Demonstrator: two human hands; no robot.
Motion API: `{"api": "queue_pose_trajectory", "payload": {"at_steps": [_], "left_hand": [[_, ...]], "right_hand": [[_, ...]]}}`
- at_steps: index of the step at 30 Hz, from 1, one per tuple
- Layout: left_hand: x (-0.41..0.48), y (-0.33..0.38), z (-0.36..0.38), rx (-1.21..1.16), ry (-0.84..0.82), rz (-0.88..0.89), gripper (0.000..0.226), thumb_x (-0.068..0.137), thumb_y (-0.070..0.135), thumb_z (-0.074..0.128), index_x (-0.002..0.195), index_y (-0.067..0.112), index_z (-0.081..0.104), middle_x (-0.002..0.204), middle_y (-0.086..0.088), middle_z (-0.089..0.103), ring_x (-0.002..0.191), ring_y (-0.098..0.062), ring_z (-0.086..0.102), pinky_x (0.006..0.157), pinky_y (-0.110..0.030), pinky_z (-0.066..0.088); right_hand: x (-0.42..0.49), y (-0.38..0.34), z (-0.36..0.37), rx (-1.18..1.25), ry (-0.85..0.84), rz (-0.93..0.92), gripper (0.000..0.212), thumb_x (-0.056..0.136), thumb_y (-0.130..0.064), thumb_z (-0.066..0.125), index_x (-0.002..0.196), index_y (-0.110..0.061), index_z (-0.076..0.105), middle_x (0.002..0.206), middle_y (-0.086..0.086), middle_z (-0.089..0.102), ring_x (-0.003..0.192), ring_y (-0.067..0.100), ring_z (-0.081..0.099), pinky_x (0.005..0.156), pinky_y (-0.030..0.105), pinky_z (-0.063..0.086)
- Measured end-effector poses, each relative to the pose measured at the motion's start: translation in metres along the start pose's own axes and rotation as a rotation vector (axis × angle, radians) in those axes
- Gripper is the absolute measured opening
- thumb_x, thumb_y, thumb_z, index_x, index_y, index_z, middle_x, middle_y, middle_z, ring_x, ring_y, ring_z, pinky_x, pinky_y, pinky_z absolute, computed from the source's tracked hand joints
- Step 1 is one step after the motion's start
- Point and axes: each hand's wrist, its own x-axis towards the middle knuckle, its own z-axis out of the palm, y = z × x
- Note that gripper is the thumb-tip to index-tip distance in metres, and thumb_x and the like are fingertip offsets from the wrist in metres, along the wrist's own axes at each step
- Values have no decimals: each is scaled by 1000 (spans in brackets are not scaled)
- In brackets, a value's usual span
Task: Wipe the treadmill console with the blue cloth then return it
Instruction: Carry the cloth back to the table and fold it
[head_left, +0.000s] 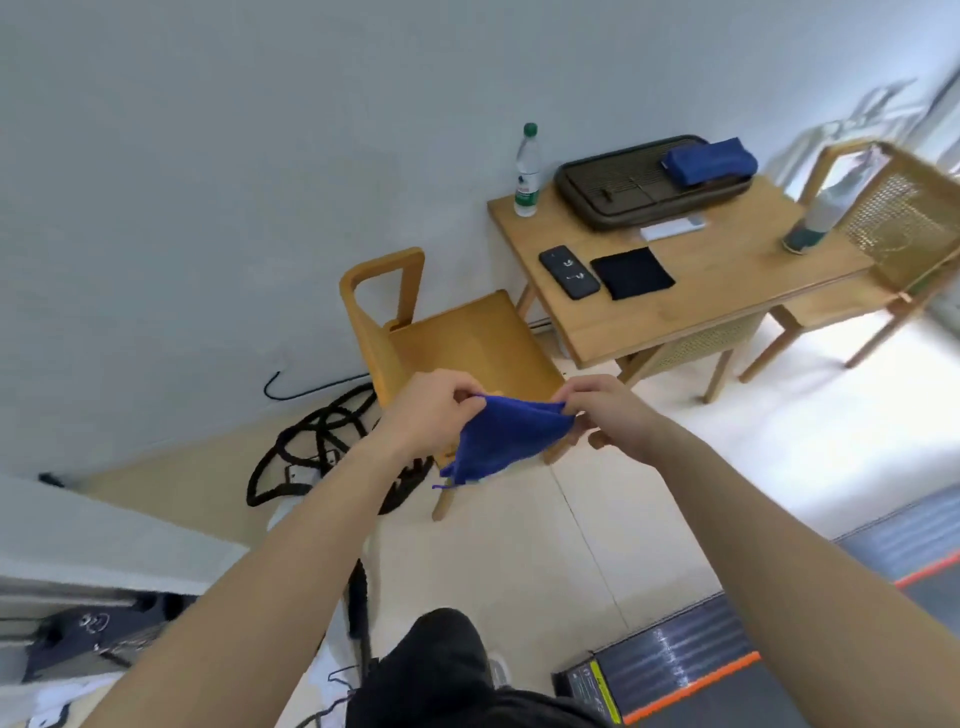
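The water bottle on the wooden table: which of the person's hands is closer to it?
Right. The right hand pinches the blue cloth almost straight below the water bottle; the left hand holds the cloth's other corner, further left.

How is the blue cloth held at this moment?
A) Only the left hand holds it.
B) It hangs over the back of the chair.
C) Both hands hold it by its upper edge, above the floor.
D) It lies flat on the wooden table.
C: the left hand and the right hand each pinch a top corner of the blue cloth with the fingers, so it hangs between them in the air in front of the wooden chair.
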Motion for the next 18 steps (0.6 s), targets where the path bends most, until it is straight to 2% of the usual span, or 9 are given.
{"api": "queue_pose_trajectory", "payload": {"at_steps": [3, 5, 6, 8, 10, 13, 14, 16, 18], "left_hand": [[56, 25, 1, -90, -42, 68, 19, 99, 24, 55, 86, 30, 67, 81, 11, 67, 78, -9, 61, 69, -28, 49], [95, 45, 3, -161, -90, 113, 19, 99, 23, 54, 84, 23, 67, 77, 10, 64, 73, -9, 56, 67, -27, 45], [115, 55, 6, -182, -125, 142, 20, 100, 23, 53, 86, 17, 67, 77, 8, 62, 73, -10, 54, 67, -27, 44], [151, 79, 15, -224, -220, 178, 26, 103, 24, 48, 89, 6, 61, 77, 2, 56, 73, -12, 49, 68, -29, 39], [183, 106, 25, -260, -285, 190, 28, 105, 26, 43, 87, 9, 55, 78, 0, 51, 73, -12, 46, 67, -29, 37], [231, 147, 37, -335, -306, 206, 28, 107, 30, 42, 88, 16, 56, 80, 3, 54, 76, -12, 49, 69, -29, 39], [246, 159, 41, -357, -312, 213, 28, 107, 32, 41, 91, 16, 59, 83, 2, 56, 78, -12, 51, 71, -30, 40], [273, 182, 52, -369, -320, 231, 31, 107, 36, 41, 98, 15, 62, 89, 3, 60, 79, -10, 53, 73, -31, 41], [300, 206, 66, -374, -315, 251, 32, 107, 34, 41, 101, 12, 63, 90, 4, 60, 76, -8, 52, 71, -30, 42]], "right_hand": [[11, 2, -42, 120, 19, -24, 15, 93, -5, 52, 86, -7, 65, 79, 11, 60, 64, 18, 58, 56, 26, 50], [19, 3, -72, 59, 51, -66, 4, 91, -11, 67, 92, -7, 66, 84, 11, 65, 69, 15, 62, 62, 24, 53], [24, 4, -86, -28, 77, -85, 9, 87, -12, 73, 93, -11, 67, 86, 9, 68, 72, 14, 64, 64, 23, 53], [31, 3, -112, -209, 143, -79, 17, 85, -11, 74, 86, -26, 66, 81, -3, 67, 73, 12, 62, 66, 24, 50], [34, 2, -137, -247, 204, -51, 26, 89, -14, 68, 77, -36, 64, 71, -15, 64, 69, 6, 59, 69, 26, 48], [35, -1, -181, -126, 333, -25, 24, 90, -13, 68, 71, -29, 66, 62, -20, 61, 64, 0, 56, 71, 26, 46], [35, 0, -197, -64, 386, -27, 19, 90, -12, 68, 75, -24, 69, 65, -20, 64, 68, 1, 59, 74, 27, 47], [37, 4, -228, 57, 458, -26, 11, 92, -14, 64, 93, -17, 74, 85, -12, 75, 85, 12, 68, 84, 31, 52], [42, 12, -258, 139, 511, -35, 18, 95, -17, 60, 107, -17, 74, 102, 0, 77, 98, 21, 71, 92, 39, 55]]}}
